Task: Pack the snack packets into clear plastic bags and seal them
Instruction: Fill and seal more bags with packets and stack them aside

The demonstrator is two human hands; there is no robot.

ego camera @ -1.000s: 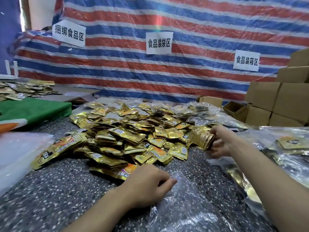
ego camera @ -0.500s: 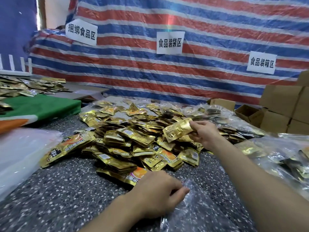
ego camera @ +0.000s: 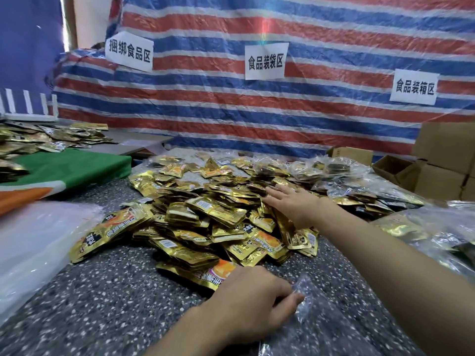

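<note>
A big heap of gold snack packets [ego camera: 205, 214] lies on the speckled grey table [ego camera: 102, 304]. My right hand [ego camera: 293, 204] lies flat on the right side of the heap, fingers straight and spread over the packets. My left hand [ego camera: 257, 301] sits near the table's front, pinching the mouth of an empty clear plastic bag [ego camera: 321, 325] that lies flat on the table. Filled clear bags of packets [ego camera: 347, 176] sit behind the heap at the right, and more filled bags [ego camera: 424, 232] lie by my right forearm.
A stack of clear bags [ego camera: 33, 240] lies at the left. Behind it are a green cloth [ego camera: 69, 168] and another spread of packets [ego camera: 38, 140]. Cardboard boxes [ego camera: 442, 160] stand at the right. A striped tarp [ego camera: 257, 111] with paper signs closes the back.
My right hand, which held a stack of packets at the heap's right side, has moved left onto the heap and now lies flat on it. My left hand stays on the bag.
</note>
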